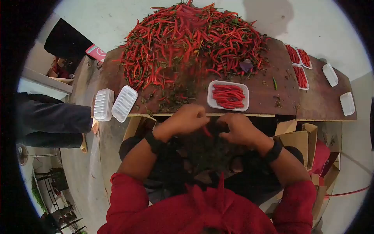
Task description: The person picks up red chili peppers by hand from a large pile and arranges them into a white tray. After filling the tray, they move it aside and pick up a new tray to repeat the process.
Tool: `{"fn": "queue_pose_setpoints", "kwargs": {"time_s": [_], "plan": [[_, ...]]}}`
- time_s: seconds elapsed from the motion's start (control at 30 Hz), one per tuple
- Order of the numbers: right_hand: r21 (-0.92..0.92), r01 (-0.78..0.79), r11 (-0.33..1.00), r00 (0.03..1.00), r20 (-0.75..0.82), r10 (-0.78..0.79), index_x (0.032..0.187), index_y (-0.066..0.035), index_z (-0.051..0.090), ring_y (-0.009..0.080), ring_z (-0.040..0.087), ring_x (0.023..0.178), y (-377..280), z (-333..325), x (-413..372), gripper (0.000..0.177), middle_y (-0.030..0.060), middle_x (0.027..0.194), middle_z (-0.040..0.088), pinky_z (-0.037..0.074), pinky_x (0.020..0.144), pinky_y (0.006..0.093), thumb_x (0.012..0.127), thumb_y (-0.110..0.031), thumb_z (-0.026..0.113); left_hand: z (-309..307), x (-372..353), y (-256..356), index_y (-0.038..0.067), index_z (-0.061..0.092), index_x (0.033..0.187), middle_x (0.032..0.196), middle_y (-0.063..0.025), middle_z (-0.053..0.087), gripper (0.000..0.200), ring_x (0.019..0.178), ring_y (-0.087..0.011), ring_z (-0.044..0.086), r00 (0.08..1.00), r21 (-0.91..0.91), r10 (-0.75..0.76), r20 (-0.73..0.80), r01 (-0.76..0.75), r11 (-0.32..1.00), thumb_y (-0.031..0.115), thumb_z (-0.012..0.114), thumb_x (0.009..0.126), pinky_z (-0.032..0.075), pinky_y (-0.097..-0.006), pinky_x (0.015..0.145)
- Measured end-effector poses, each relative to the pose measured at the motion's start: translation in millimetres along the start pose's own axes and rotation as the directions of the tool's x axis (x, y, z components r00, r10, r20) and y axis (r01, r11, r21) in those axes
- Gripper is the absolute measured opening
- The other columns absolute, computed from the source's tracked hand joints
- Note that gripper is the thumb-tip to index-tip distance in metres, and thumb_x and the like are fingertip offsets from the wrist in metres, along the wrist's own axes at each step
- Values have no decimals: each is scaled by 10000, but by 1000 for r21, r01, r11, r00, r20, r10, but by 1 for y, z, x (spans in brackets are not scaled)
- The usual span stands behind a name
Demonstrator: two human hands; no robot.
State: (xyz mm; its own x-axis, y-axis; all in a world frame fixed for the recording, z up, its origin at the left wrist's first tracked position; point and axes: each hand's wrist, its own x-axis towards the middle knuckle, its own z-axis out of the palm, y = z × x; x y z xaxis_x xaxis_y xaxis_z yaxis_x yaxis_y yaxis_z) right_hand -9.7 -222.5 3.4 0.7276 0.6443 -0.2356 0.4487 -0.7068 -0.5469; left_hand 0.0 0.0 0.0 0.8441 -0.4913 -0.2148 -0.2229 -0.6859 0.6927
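My left hand (190, 120) is curled in front of the table edge, above my lap. A red chili pepper (207, 132) hangs at its fingertips, slightly blurred, and the fingers look closed on it. Facing it, my right hand (240, 128) has a gap between thumb and curved forefinger, with nothing visible between them. Just beyond both hands, a white tray (209, 102) on the table holds a layer of red chilies (228, 96) lying side by side. A large heap of red chilies with green stems (191, 39) covers the back of the brown table (269, 99).
Two white trays (104, 104) (124, 103) lie at the table's left edge. At the right are several chili-filled trays (300, 77) and two others (330, 75) (347, 104). Cardboard boxes (298, 144) stand below. Another person's legs (54, 119) show at the left.
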Motion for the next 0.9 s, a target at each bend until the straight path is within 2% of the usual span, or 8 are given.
{"fn": "queue_pose_setpoints", "kwargs": {"time_s": [0.07, 0.27, 0.5, 0.57, 0.7, 0.77, 0.8, 0.9], "plan": [[158, 81, 984, 994, -83, -68, 982, -45, 650, 331, 619, 862, 1, 3, 1, 358, 171, 927, 651, 487, 765, 406, 674, -215, 720, -1, 2, 2, 46, 602, 778, 649, -44, 598, 254, 546, -156, 563, 998, -101, -66, 22, 68, 993, 291, 619, 844, 456, -330, 533], [99, 96, 990, 989, -124, -83, 902, -41, 667, 324, 621, 830, -7, 10, 0, 213, 149, 875, 651, 484, 734, 401, 726, -160, 669, 5, 6, 6, 33, 588, 782, 645, -25, 589, 240, 522, -99, 537, 980, -348, -169, 102, 194, 917, 259, 609, 860, 427, -260, 487], [128, 25, 991, 994, -110, -11, 881, -26, 660, 338, 614, 805, 7, -21, -8, 168, 166, 842, 639, 478, 720, 406, 754, -133, 634, -6, 4, 4, 34, 605, 831, 695, -38, 622, 188, 565, -145, 577, 948, -334, -245, 204, 303, 893, 221, 612, 848, 460, -289, 528], [132, 101, 986, 991, -105, -87, 884, -13, 653, 337, 611, 806, 12, -26, -9, 166, 174, 848, 634, 476, 722, 406, 760, -120, 626, 6, -2, -6, 29, 597, 928, 789, -95, 649, 179, 668, -256, 621, 955, 33, 292, -54, -291, 956, 161, 619, 809, 496, -357, 622], [127, 136, 982, 989, -78, -127, 897, -1, 644, 336, 610, 817, 13, -35, -12, 176, 175, 854, 632, 477, 731, 400, 763, -114, 622, 0, -10, 14, 42, 567, 1039, 921, -139, 637, 297, 822, -335, 613, 917, 60, 400, 2, -399, 915, 124, 641, 763, 492, -405, 731], [148, 116, 982, 993, -7, -116, 910, 4, 638, 334, 610, 814, 17, -32, -12, 187, 175, 852, 628, 475, 737, 394, 767, -115, 618, -3, -7, 25, 47, 567, 1047, 947, -143, 609, 321, 870, -324, 599, 987, 132, 151, 57, -157, 979, 130, 668, 754, 486, -394, 755], [149, 116, 982, 993, -7, -116, 910, 4, 638, 334, 610, 814, 17, -33, -11, 187, 175, 852, 628, 475, 737, 394, 767, -115, 618, -4, -6, 30, 47, 567, 1047, 947, -143, 609, 321, 870, -324, 599, 987, 132, 150, 59, -156, 979, 130, 668, 754, 486, -394, 755], [220, 110, 969, 990, 66, -128, 918, 3, 634, 328, 611, 803, 18, -34, -8, 185, 178, 851, 624, 472, 734, 392, 774, -112, 609, -4, 0, 36, 42, 591, 970, 944, -123, 590, 234, 903, -312, 585, 921, 82, 338, -191, -328, 941, 124, 666, 763, 479, -382, 761]]}}
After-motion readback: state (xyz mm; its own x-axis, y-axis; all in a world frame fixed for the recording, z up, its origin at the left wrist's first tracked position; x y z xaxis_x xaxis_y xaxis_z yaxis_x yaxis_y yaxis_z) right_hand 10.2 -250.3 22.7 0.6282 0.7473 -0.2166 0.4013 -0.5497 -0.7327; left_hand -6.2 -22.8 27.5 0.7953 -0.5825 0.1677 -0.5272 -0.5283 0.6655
